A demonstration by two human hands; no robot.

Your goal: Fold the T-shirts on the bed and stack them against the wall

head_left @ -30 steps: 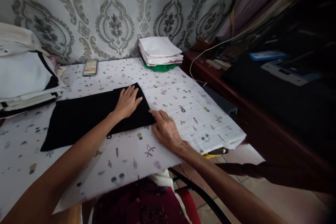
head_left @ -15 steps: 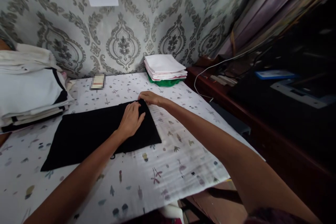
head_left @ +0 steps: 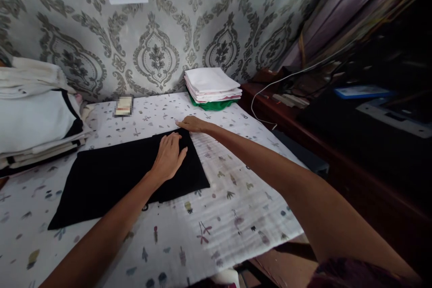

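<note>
A folded black cloth (head_left: 111,175) lies flat in front of me, its long side running left to right. My left hand (head_left: 168,155) rests palm down on its right part, with the fingers loosely spread and the thumb apart. At the cloth's far right corner is my right hand (head_left: 192,123). Its fingers are bent down over the edge and appear to pinch the fabric, though the fingertips are partly hidden.
The table has a white printed cover (head_left: 168,243). On the left rises a stack of folded white and black fabric (head_left: 33,117). At the back stands a pile of white cloths (head_left: 212,82) over green cloth (head_left: 216,105). A pale cable (head_left: 256,96) hangs by dark furniture (head_left: 286,119).
The view has shifted slightly. Both hands stay at nearly the same spots on the black cloth, and the cloth keeps its folded shape.
</note>
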